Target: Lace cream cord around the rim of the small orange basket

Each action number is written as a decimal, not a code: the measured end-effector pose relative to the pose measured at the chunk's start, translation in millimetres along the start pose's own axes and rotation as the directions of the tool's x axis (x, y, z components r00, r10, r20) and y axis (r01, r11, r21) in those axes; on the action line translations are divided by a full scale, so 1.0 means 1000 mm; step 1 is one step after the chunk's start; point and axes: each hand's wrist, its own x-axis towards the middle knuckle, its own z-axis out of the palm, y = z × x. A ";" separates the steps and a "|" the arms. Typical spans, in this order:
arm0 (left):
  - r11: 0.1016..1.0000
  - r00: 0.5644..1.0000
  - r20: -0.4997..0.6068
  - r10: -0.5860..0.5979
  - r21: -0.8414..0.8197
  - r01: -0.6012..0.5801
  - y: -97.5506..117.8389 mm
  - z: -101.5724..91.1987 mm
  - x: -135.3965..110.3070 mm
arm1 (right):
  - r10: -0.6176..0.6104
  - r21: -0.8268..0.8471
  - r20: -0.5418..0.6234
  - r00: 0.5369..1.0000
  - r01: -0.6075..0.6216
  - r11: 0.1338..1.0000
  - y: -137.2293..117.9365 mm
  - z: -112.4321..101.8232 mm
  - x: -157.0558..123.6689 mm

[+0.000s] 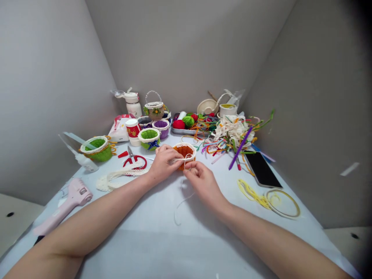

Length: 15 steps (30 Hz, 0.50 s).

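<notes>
A small orange basket (183, 150) with a white lace rim stands at the middle of the table, just beyond my hands. My left hand (164, 162) is closed at the basket's near left side, with fingers and thumb on a white cord (188, 156) that forms a loop in front of the rim. Low at the basket's right front, my right hand (201, 179) pinches the same thin white cord. A loose tail of it curls down onto the table below my fingers. The fingertips partly cover the basket's front.
Red-handled scissors (135, 161), a strip of white lace (112, 181) and a pink glue gun (69, 201) lie to the left. Several finished baskets and a yarn tray (188, 131) stand behind. To the right are a yarn pile (231, 130), a phone (263, 169) and a hoop (297, 209).
</notes>
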 end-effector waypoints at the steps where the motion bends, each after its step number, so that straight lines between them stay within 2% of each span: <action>1: 1.000 1.000 0.006 0.003 -0.002 -0.003 0.001 0.000 0.000 | -0.001 -0.011 -0.048 0.999 0.001 1.000 0.004 -0.003 0.009; 3: 1.000 1.000 0.013 0.003 -0.005 -0.003 0.002 -0.001 0.000 | 0.003 -0.026 -0.082 0.997 -0.005 1.000 0.013 -0.007 0.020; 8: 1.000 1.000 0.008 0.000 -0.006 0.000 0.001 0.000 -0.001 | 0.019 -0.050 -0.020 1.000 -0.020 0.999 0.019 -0.007 0.024; 10: 1.000 1.000 0.001 0.014 -0.001 -0.014 0.001 0.001 -0.002 | 0.007 -0.089 0.061 0.998 -0.002 0.996 0.014 -0.004 0.015; 11: 1.000 1.000 -0.001 0.016 0.005 -0.016 0.000 0.001 -0.002 | 0.020 -0.119 0.150 0.989 -0.002 0.993 0.011 -0.002 0.007; 12: 1.000 1.000 -0.001 0.015 0.010 -0.015 0.000 0.001 -0.002 | 0.055 -0.153 0.279 0.959 -0.013 0.988 0.007 0.000 -0.002; 13: 1.000 1.000 0.002 0.011 0.013 -0.011 0.000 0.001 -0.002 | 0.102 -0.188 0.435 0.895 -0.020 0.982 0.003 0.002 -0.013; 14: 1.000 1.000 0.007 0.007 0.014 -0.007 0.000 0.000 -0.002 | 0.144 -0.216 0.597 0.789 -0.015 0.976 0.000 0.004 -0.024; 15: 1.000 1.000 0.013 0.002 0.012 -0.002 0.000 0.000 -0.002 | 0.168 -0.230 0.750 0.640 0.015 0.973 -0.002 0.006 -0.034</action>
